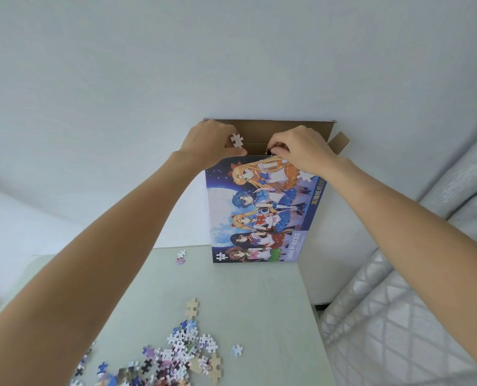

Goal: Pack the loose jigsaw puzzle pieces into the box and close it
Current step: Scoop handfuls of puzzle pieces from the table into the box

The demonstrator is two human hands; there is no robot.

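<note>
Puzzle box (262, 210) stands upright at the table's (259, 302) far edge, top flap open; left hand (213, 144) pinches a white piece (237, 140) over the opening, right hand (301, 151) curls around dark pieces; loose pieces (176, 355) lie heaped near the front

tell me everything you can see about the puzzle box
The puzzle box is cardboard and stands on end at the far edge of the pale table, against the white wall. Its printed face shows five anime girls before a moon, with "1000 PIECES" and Chinese text along one side. The top is open, showing plain brown cardboard inside, a tall back flap and a small side flap at right. The left hand pinches a white puzzle piece at the opening; the right hand grips something dark at the rim.
</note>
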